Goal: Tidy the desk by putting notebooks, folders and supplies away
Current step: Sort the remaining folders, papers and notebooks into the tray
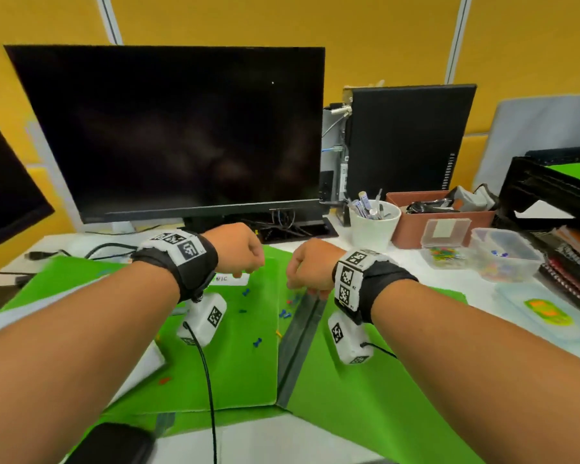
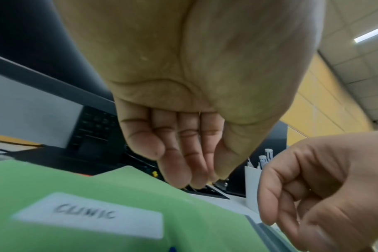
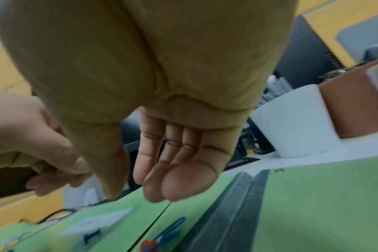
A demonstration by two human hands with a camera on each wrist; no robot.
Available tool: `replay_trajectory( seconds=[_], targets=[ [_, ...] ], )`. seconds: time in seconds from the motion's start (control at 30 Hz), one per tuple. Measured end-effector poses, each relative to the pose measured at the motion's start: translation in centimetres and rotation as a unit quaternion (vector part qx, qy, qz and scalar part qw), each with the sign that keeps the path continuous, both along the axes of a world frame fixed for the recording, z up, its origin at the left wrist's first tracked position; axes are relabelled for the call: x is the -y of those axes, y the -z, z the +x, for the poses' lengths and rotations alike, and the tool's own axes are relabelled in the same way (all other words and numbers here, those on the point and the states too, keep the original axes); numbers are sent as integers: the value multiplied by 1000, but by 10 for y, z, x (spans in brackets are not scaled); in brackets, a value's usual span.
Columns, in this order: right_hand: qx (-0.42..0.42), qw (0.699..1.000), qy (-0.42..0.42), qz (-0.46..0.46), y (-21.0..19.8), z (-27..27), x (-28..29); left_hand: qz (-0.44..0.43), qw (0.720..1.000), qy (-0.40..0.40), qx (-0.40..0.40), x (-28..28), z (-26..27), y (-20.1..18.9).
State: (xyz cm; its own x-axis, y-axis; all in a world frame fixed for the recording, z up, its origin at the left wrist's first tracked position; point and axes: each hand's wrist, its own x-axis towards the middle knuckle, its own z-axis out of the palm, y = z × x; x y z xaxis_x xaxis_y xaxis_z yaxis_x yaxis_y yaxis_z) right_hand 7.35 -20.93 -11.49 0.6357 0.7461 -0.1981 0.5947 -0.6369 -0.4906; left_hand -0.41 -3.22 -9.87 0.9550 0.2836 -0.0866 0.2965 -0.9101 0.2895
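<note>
Green folders point(image 1: 241, 356) flat on desk, pushpins point(image 1: 257, 343) scattered atop.

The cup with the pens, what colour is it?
White cup, clearest in the head view.

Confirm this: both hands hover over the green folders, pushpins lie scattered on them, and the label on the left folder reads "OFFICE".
Not quite. The label reads "CLINIC", as the left wrist view shows. The rest holds: the left hand and right hand hover over the green folders with pushpins scattered.

Arms: bare, no sleeves.
Wrists: 2 black wrist straps point(image 1: 195, 262) with white patches of black square marker codes.
Underneath: 2 white camera boxes point(image 1: 203, 318), each trailing 1 black cable point(image 1: 208, 390).
</note>
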Motion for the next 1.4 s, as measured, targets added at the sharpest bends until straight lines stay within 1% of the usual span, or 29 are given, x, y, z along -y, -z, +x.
replay_trajectory(
  seconds=[0.03,0.13,0.2,0.27,0.33,0.43,0.5,0.6,0.7,0.8,0.87,0.97,1.03,1.1,1.17,1.3,1.4],
  targets=[
    [27,1000,-11,-10,2,-6,-8,-4,1000,-10,2,-6,-12,2],
    [59,998,-28,-27,9,-18,-27,-27,999,-44,17,-21,-46,10],
    [90,993,-47,-64,14,-20,-33,-44,996,-66,27,-29,-65,17],
    [98,988,-69,-92,15,-15,-35,-72,993,-89,36,-34,-80,25],
    [97,987,-76,-102,16,-7,-31,-99,988,-104,52,-32,-90,33],
    [115,985,-70,-110,21,2,-20,-120,984,-101,84,-21,-91,42],
    [114,985,-58,-113,27,3,-14,-117,985,-92,86,-12,-86,44],
    [122,988,-35,-93,36,5,-12,-105,987,-83,90,-4,-74,46],
    [128,987,-18,-91,40,7,-17,-124,984,-84,100,2,-64,48],
    [142,983,2,-114,40,10,-22,-143,983,-70,93,13,-59,52],
    [158,978,-2,-134,38,9,-23,-151,983,-64,87,16,-59,53],
    [167,973,-33,-156,35,4,-22,-168,980,-66,89,18,-61,54],
    [140,980,-34,-139,29,1,-17,-184,976,-66,97,20,-62,54],
    [110,988,-32,-102,21,-3,-10,-198,973,-62,102,26,-61,54],
    [101,993,-39,-56,12,-6,-2,-203,972,-48,104,34,-60,53],
    [84,995,-32,44,-2,-15,22,-173,977,-2,124,54,-54,47],
    [77,991,-19,109,-7,-21,43,-178,972,12,150,67,-53,41]
  ],
)
